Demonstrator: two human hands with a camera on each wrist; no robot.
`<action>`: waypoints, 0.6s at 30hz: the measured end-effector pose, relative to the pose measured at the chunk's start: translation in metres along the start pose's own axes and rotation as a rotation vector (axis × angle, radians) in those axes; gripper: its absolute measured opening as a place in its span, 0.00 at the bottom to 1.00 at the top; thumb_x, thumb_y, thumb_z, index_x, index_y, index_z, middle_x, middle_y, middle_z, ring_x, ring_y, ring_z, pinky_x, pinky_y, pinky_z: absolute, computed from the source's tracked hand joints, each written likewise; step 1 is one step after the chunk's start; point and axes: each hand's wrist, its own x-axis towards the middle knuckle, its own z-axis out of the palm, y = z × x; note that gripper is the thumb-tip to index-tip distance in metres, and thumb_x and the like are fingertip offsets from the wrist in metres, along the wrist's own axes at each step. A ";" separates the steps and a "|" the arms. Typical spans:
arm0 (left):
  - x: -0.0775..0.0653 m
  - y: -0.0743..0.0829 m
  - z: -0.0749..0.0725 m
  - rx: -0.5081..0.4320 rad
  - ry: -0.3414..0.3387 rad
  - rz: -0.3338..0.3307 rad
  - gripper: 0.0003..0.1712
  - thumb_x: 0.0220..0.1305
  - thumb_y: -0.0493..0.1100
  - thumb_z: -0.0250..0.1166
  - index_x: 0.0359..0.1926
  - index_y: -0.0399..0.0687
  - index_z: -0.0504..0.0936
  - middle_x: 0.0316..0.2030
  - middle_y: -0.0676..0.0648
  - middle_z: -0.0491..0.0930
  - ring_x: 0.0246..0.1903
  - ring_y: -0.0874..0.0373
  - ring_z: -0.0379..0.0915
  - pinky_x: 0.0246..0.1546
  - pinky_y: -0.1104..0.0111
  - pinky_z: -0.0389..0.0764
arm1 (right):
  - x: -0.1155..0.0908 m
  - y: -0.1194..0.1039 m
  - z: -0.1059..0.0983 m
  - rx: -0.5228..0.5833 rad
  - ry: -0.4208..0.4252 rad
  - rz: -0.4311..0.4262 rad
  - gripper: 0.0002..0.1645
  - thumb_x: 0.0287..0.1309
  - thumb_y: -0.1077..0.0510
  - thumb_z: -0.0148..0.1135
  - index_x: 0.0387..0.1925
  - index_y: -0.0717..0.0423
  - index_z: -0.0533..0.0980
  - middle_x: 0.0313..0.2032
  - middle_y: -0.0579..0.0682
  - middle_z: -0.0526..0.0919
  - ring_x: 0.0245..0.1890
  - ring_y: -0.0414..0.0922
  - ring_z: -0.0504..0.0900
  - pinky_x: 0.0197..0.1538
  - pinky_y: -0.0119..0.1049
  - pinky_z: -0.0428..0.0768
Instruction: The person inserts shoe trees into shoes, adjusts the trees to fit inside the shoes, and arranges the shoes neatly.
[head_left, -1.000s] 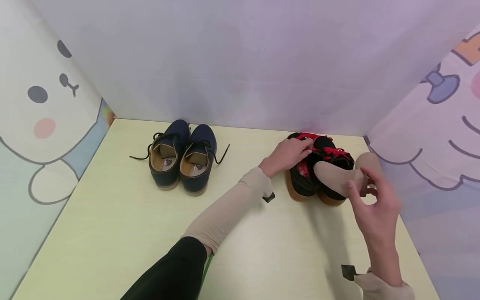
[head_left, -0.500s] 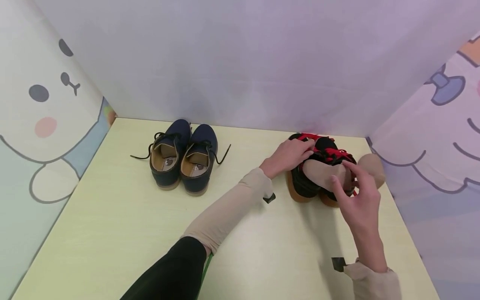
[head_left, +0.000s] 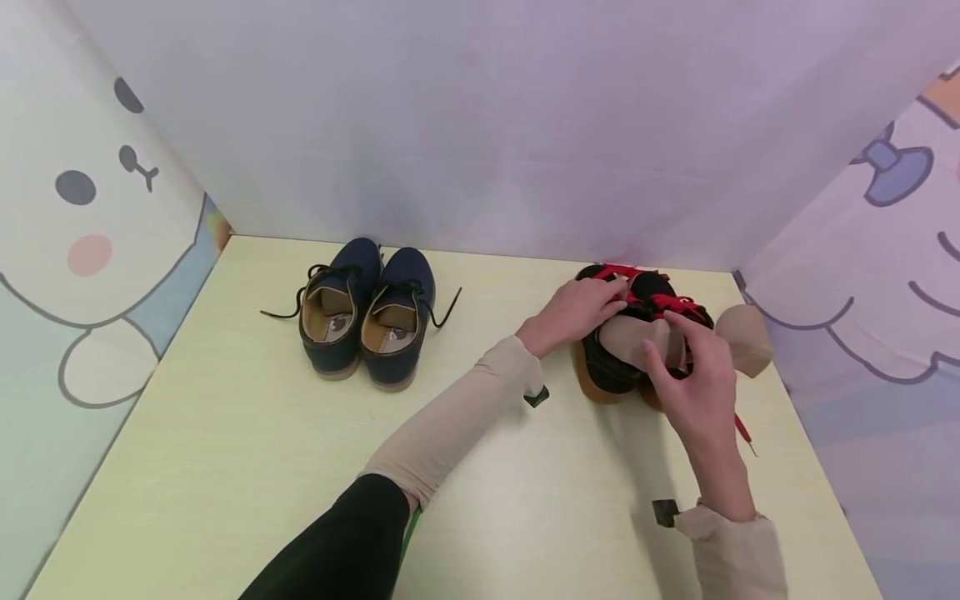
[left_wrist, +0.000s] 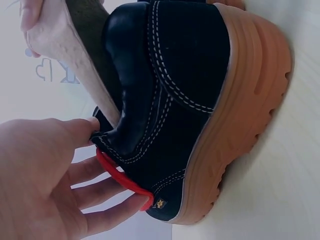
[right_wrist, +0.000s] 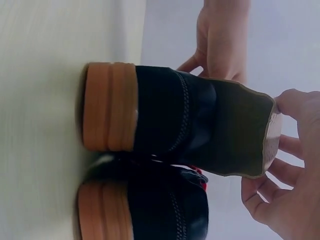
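Two black shoes with red laces and thick tan soles stand side by side at the right. My left hand [head_left: 573, 312] grips the front opening of the left black shoe [left_wrist: 192, 65], thumb at the tongue edge and fingers by the red lace [left_wrist: 122, 177]. Between thumb and fingertips, my right hand [head_left: 701, 387] pinches one end of a beige insole [head_left: 633, 342]. The insole's other end is hidden inside that shoe; its dark underside [right_wrist: 235, 130] faces the right wrist camera. Beside it sits the right black shoe [right_wrist: 167, 210], partly covered by my right hand in the head view.
Another beige insole [head_left: 744, 337] lies right of the black shoes. A loose red lace end [head_left: 744, 433] trails on the pale tabletop [head_left: 480, 533]. Navy lace-up shoes [head_left: 367, 321] stand at the left. A plain curtain [head_left: 480, 125] closes off the back, with cartoon-printed sheets at both sides.
My right hand has moved left and slightly forward, bringing the insole from over the right shoe into the left one's opening. The red lace end has come into sight. My left hand stays put.
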 end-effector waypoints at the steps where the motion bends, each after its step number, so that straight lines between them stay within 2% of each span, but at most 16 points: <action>1: 0.000 0.000 0.000 -0.001 -0.001 0.001 0.11 0.81 0.54 0.55 0.48 0.54 0.76 0.34 0.56 0.80 0.37 0.63 0.78 0.40 0.71 0.77 | 0.000 0.000 0.001 -0.002 -0.001 0.002 0.29 0.60 0.62 0.73 0.63 0.60 0.79 0.42 0.62 0.84 0.41 0.53 0.72 0.46 0.38 0.63; 6: -0.001 -0.001 0.002 -0.015 0.008 -0.008 0.11 0.80 0.55 0.56 0.48 0.55 0.77 0.35 0.56 0.81 0.38 0.64 0.78 0.41 0.71 0.77 | 0.000 0.001 0.005 -0.001 -0.013 0.019 0.29 0.61 0.62 0.73 0.64 0.60 0.78 0.38 0.61 0.80 0.38 0.50 0.68 0.44 0.40 0.61; 10: -0.004 -0.001 0.000 -0.035 0.017 -0.023 0.11 0.79 0.55 0.56 0.47 0.56 0.78 0.36 0.57 0.82 0.39 0.64 0.78 0.43 0.71 0.77 | 0.001 0.002 0.010 -0.011 -0.027 0.034 0.29 0.63 0.61 0.72 0.64 0.61 0.77 0.40 0.62 0.79 0.37 0.49 0.67 0.44 0.41 0.61; 15: -0.006 -0.001 0.000 -0.063 0.008 -0.034 0.12 0.79 0.56 0.57 0.48 0.57 0.78 0.37 0.57 0.82 0.39 0.65 0.77 0.45 0.71 0.77 | 0.000 0.003 0.015 -0.026 -0.024 0.059 0.29 0.62 0.60 0.73 0.63 0.63 0.76 0.44 0.65 0.81 0.38 0.54 0.70 0.44 0.43 0.63; 18: -0.008 -0.004 0.002 -0.123 0.012 -0.033 0.11 0.79 0.56 0.57 0.49 0.58 0.80 0.40 0.58 0.84 0.41 0.66 0.77 0.48 0.73 0.77 | -0.001 0.003 0.018 -0.027 -0.021 0.082 0.29 0.62 0.59 0.73 0.63 0.63 0.76 0.48 0.66 0.82 0.41 0.56 0.73 0.45 0.43 0.66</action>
